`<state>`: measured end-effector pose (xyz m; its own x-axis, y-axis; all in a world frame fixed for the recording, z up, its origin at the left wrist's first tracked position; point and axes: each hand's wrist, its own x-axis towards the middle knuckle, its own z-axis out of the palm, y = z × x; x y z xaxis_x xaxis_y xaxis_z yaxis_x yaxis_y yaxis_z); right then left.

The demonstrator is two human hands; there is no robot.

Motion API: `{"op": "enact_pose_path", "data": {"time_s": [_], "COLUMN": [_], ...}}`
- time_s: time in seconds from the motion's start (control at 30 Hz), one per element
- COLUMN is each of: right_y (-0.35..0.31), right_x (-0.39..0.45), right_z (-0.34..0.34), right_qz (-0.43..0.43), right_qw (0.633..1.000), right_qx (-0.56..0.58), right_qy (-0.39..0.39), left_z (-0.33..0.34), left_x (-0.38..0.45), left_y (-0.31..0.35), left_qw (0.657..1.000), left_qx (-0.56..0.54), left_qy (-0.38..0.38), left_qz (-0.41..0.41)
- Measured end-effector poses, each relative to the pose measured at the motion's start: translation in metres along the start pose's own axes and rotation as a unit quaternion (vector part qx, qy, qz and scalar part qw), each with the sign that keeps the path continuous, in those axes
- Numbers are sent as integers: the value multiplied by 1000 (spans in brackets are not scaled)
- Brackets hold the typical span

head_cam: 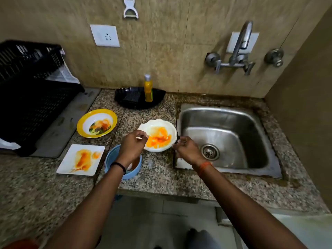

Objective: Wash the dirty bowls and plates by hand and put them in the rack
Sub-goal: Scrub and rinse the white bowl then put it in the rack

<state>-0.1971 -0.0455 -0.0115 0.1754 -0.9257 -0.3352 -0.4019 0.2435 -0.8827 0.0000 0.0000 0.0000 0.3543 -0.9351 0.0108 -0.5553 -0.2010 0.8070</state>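
A person's two forearms reach forward over the speckled granite tabletop, a black band on the left wrist and an orange thread on the right. The left hand pinches the near-left rim of a white scalloped plate smeared with orange sauce, fingers curled on its edge; the right hand pinches the plate's right rim, just beside the lip of the steel sink. The plate sits between the two hands, at the sink's left edge; whether it rests on the tabletop or is lifted clear cannot be told. Under the left wrist stands a blue bowl, partly hidden by the arm. To its left lies a white square plate streaked with orange. Farther back, a yellow-rimmed bowl holds orange and green residue. At far left a black plastic rack stands on a grey mat. Against the wall, a yellow bottle of dish liquid stands upright in a black tray. Above the sink a metal tap is mounted on the tiled wall, with a white socket and a white peeler hanging higher up.
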Motion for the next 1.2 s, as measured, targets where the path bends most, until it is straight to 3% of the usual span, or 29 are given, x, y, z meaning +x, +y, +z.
{"op": "enact_pose_path", "data": {"time_s": [0.13,0.27,0.67,0.73,0.83,1.0,1.2], "right_y": [1,3,15,19,20,4,-7], "right_x": [28,55,117,127,140,157,177], "right_z": [11,16,-1,-11,-36,-88,-159], "right_qz": [95,151,161,158,149,113,74], "right_qw": [992,979,973,973,975,977,986], "right_qx": [80,134,129,114,99,117,65], "right_qy": [14,-38,-105,-120,-132,-138,-137], "left_z": [1,8,30,33,41,64,107], "left_x": [18,37,101,104,107,122,154], "left_y": [-9,-17,-32,-34,-25,11,48], "left_qw": [998,994,970,972,968,925,905], "left_qx": [12,28,146,112,-22,-224,-274], "left_qy": [11,22,-7,-3,0,-80,-151], "left_qz": [-59,-101,-192,-209,-249,-298,-289]}}
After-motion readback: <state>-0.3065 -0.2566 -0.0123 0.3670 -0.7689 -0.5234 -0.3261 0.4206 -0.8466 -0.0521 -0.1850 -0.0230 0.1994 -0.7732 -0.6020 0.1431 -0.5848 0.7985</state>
